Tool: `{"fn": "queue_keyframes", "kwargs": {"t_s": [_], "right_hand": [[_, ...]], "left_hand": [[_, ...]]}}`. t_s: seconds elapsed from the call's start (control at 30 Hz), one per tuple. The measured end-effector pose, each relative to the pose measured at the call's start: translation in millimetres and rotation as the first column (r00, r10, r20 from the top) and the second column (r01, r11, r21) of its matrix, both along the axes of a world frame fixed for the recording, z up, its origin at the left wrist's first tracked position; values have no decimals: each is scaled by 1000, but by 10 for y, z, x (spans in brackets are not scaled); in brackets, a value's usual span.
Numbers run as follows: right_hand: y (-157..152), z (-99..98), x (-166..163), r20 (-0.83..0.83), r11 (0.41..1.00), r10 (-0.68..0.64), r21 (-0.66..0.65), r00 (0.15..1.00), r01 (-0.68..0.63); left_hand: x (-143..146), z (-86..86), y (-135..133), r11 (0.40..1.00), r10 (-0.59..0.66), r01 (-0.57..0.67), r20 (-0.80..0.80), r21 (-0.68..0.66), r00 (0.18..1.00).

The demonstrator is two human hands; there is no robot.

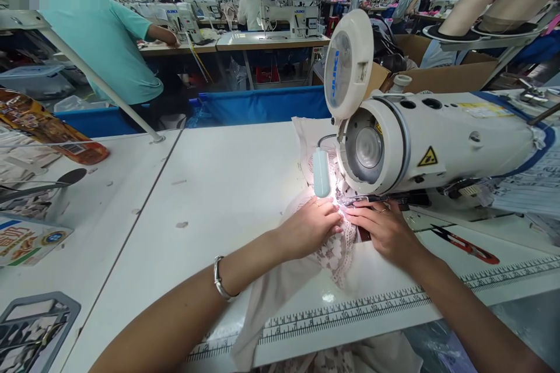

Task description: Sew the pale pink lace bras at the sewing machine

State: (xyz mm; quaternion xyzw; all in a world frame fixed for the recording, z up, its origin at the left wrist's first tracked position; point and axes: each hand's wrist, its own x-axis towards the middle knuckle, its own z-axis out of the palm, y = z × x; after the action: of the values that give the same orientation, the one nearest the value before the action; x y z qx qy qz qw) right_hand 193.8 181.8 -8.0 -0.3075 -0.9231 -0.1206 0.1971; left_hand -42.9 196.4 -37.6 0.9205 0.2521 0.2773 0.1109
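Under the sewing machine (450,134), the needle is lost in glare; the left hand (308,228) hides some lace fabric (333,255). Left of the machine, the frame edge cuts off a drink bottle (46,127).

1 small lamp (321,172) glares against pale lace (331,254).

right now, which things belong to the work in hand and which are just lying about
In the work:
- pale lace fabric, under left hand and right hand
- sewing machine
- small lamp, seemingly lighting it

Lying about:
- bottle
- printed packet
- red snips, likely a tool but untouched
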Motion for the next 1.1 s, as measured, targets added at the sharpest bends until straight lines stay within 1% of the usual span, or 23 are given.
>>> {"fn": "queue_keyframes", "kwargs": {"t_s": [0.13,0.27,0.33,0.4,0.47,0.6,0.77,0.9,1.1], "right_hand": [[6,-14,-12,19,999,-37,-8,999,37],[-6,1,-33,-4,1000,-20,2,1000,20],[-20,20,-45,-38,1000,6,3,999,-6],[-30,39,-56,-71,1000,23,8,997,-22],[-33,47,-62,-80,999,32,14,996,-31],[-18,22,-55,-45,1000,14,8,999,-14],[-14,-6,-62,-32,1000,-16,19,999,17],[-37,16,-78,-50,1000,-5,-4,999,5],[-38,8,-65,-43,1000,-3,6,999,3]], "left_hand": [[-54,25,66,1000,4,-3,15,-8,1000],[-38,16,45,995,45,-42,-31,94,999],[-18,7,28,988,36,-26,-65,150,997],[-6,3,22,984,16,2,-95,178,995],[-8,7,27,982,12,7,-101,187,995],[-27,36,33,978,46,-26,-92,205,995],[-10,56,17,978,70,-42,-134,203,989],[-1,38,7,971,74,-37,-148,236,986],[-10,47,-10,952,125,-79,-141,296,982]]}}
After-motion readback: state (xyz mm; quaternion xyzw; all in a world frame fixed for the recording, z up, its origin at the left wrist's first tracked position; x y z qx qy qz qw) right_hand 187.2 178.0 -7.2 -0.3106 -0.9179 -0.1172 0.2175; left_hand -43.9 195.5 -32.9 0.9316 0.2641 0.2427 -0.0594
